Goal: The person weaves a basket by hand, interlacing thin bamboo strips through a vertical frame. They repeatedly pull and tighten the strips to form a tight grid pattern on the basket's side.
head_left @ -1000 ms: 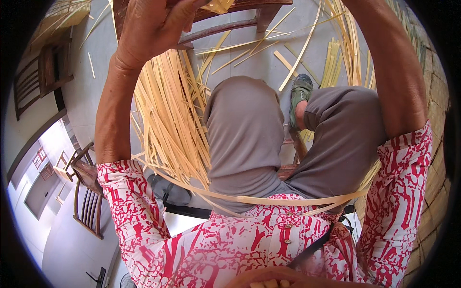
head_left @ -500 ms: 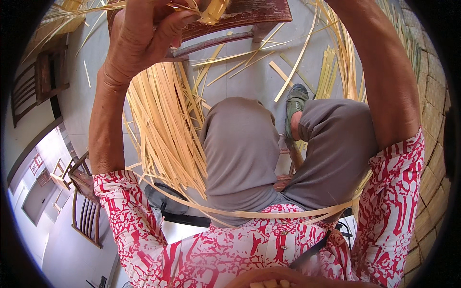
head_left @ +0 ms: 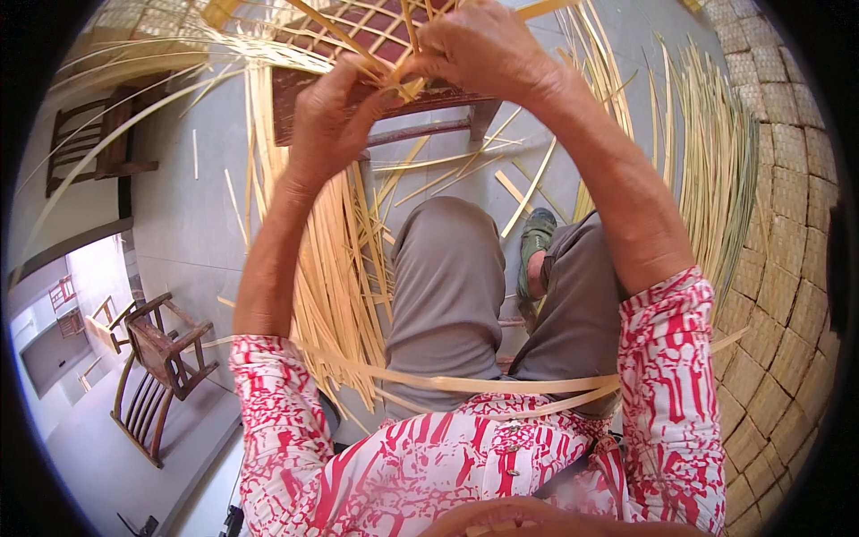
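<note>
Both my hands are up at an open lattice of pale bamboo strips [head_left: 367, 31], which lies over a red-brown wooden bench [head_left: 291, 94]. My left hand [head_left: 340, 112] pinches the weave at its near edge, just above the bench's front. Beside it and a little higher, my right hand [head_left: 479, 54] has its fingers closed on the strips at the same spot; some fingertips are hidden among them. Long loose strips [head_left: 501, 385] cross my lap, over the grey trousers.
A thick bundle of split strips [head_left: 327, 268] lies left of my legs, and greener strips [head_left: 716, 179] at the right. Stacked woven squares [head_left: 778, 286] line the right side. Wooden chairs [head_left: 165, 345] stand at the left. A few stray strips lie on the grey floor.
My view has shifted, showing more of the lattice and bench. My right hand has come into view beside my left, which now sits farther right and lower, both at the weave.
</note>
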`<action>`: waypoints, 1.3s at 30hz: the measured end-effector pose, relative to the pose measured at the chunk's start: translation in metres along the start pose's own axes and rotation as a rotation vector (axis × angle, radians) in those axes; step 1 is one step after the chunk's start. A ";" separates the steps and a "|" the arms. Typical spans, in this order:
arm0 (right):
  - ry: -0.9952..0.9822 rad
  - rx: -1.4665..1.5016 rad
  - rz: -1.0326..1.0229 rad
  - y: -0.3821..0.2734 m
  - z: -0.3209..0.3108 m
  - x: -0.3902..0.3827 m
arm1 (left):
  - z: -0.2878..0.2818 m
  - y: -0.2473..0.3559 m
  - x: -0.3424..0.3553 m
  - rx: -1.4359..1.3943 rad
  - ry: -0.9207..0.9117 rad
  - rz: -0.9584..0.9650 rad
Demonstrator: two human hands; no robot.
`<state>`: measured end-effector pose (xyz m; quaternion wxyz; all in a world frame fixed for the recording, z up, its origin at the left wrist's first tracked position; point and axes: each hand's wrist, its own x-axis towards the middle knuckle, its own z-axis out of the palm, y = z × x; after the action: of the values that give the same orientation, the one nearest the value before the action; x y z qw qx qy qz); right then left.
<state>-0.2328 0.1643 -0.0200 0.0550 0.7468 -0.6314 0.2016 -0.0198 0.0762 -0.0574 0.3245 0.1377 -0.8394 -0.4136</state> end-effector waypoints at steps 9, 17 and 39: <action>-0.015 0.541 0.613 -0.039 0.009 -0.044 | 0.006 -0.019 -0.022 0.022 0.161 -0.186; 0.458 1.792 1.086 -0.022 0.057 -0.023 | 0.008 -0.033 -0.021 -0.107 0.162 -0.170; 0.175 1.139 0.229 -0.056 0.038 -0.002 | 0.007 -0.028 -0.022 -0.013 0.329 -0.098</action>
<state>-0.1702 0.1643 -0.0455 -0.3250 0.5663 -0.4935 0.5745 -0.0090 0.0739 -0.0914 0.4377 0.2420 -0.7646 -0.4064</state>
